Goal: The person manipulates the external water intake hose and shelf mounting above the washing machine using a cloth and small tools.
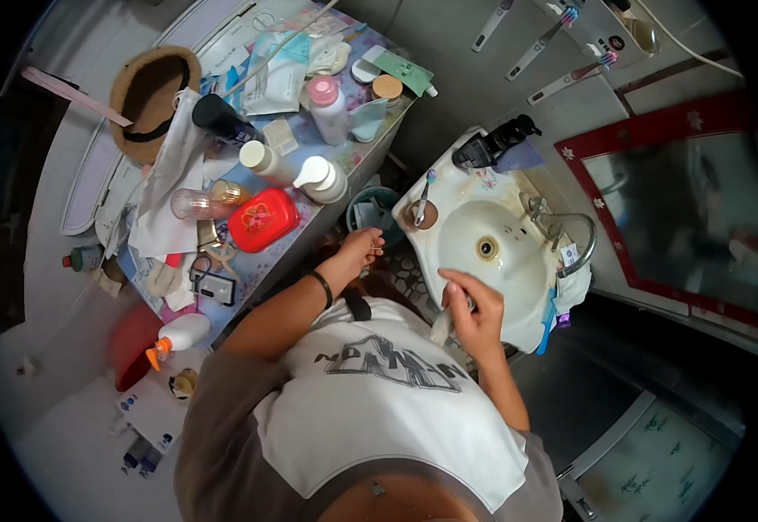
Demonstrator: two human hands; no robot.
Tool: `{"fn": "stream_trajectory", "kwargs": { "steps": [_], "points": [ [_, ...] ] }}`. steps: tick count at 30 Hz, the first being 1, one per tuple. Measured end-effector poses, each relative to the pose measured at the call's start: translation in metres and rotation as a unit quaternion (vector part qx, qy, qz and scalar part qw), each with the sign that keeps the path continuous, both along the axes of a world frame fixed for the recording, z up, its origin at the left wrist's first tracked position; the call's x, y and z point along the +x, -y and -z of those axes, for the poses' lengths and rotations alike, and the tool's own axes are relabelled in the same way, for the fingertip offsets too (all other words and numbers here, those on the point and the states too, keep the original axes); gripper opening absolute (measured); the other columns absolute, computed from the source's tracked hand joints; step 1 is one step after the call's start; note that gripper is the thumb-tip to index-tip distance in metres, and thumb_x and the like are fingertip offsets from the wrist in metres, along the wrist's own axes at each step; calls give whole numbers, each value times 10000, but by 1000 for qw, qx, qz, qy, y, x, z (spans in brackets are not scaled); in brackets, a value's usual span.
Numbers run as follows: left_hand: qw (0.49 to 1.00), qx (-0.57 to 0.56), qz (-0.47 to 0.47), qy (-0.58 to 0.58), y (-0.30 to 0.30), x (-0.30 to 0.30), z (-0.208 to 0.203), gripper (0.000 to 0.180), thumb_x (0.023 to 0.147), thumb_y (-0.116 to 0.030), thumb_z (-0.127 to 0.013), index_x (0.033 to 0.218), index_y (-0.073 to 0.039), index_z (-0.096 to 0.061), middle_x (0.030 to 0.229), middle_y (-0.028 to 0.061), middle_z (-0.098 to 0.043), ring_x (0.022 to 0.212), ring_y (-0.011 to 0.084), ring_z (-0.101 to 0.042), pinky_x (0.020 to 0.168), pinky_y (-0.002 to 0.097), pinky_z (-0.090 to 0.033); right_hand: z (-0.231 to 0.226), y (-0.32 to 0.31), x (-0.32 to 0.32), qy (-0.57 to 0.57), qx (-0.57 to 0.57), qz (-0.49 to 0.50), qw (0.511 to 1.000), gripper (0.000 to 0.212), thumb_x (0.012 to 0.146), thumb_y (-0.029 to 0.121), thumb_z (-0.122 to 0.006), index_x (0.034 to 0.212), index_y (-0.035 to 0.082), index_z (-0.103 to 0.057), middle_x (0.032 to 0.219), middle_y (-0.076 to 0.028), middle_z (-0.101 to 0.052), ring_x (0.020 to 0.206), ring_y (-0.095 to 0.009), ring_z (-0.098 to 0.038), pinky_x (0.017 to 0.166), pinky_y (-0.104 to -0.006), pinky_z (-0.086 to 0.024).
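My left hand (pixel 361 250), with a dark band at its wrist, is beside the near side of the cluttered table. Its fingers are curled together, and I cannot make out what they hold, if anything. In front of the washbasin (pixel 448 261) my right hand (pixel 476 315) is closed with the index finger stretched toward the rim. A pale narrow object (pixel 441 328) shows beneath it, partly hidden by the fingers; its kind is unclear. A brown cup (pixel 422 215) with a toothbrush (pixel 425 193) in it stands on the basin's left rim.
On the table at left are a red soap box (pixel 264 220), a white pump bottle (pixel 320 180), a pink-capped bottle (pixel 328 111) and a brown hat (pixel 154 100). A bin (pixel 377 211) stands below. Black pump bottles (pixel 492 143), a curved faucet (pixel 581 228) and a red-framed mirror (pixel 587 150) are at right.
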State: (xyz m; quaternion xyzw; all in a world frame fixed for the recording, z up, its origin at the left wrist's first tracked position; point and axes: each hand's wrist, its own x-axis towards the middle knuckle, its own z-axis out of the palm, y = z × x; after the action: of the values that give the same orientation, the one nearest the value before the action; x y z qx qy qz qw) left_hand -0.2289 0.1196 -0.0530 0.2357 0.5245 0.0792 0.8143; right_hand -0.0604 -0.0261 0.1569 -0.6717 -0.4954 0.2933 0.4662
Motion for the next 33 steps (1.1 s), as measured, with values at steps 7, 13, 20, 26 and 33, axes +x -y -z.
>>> {"fn": "stream_trajectory", "kwargs": {
  "steps": [7, 13, 20, 26, 33],
  "points": [
    [990, 6, -8, -141, -21, 81, 147, 758, 978, -694, -360, 1447, -104, -443, 1352, 120, -570, 940, 250, -692, 675, 345, -533, -1, 37, 13, 26, -44, 10, 999, 182, 918, -23, -595, 1065, -23, -702, 703, -98, -641, 600, -170, -634, 572, -280, -485],
    [966, 32, 59, -251, -49, 85, 179, 862, 963, -731, -287, 1346, -12, -567, 1281, 209, -629, 1064, 371, -653, 861, 476, -540, 1, 82, 12, 22, -64, 70, 995, 174, 916, -22, -601, 1060, -21, -699, 725, -79, -631, 641, -164, -617, 621, -278, -485],
    [886, 329, 263, -193, 13, 60, 108, 582, 915, -582, -567, 941, -13, -684, 986, 210, -706, 982, 380, -669, 854, 458, -520, 31, 62, 49, -273, -30, 125, 953, 400, 886, -27, -539, 1286, -3, -545, 1142, -93, -616, 1072, -171, -577, 941, -304, -456],
    [844, 402, 322, -150, 22, -53, -48, 530, 925, -611, -589, 1077, -117, -705, 1053, 118, -725, 940, 270, -694, 808, 395, -532, 8, -24, 30, -233, -1, -81, 969, 428, 860, -114, -529, 1276, -23, -567, 1179, -114, -668, 1058, -169, -619, 901, -270, -481],
    [768, 592, 235, 63, -9, -117, -261, 325, 973, -177, -658, 1251, -17, -602, 1111, 68, -687, 983, 149, -668, 811, 276, -519, -81, -146, -32, -104, 219, -183, 953, 339, 773, -165, -531, 1038, -23, -688, 1174, -139, -655, 1080, -220, -620, 933, -302, -477]
  ]
}}
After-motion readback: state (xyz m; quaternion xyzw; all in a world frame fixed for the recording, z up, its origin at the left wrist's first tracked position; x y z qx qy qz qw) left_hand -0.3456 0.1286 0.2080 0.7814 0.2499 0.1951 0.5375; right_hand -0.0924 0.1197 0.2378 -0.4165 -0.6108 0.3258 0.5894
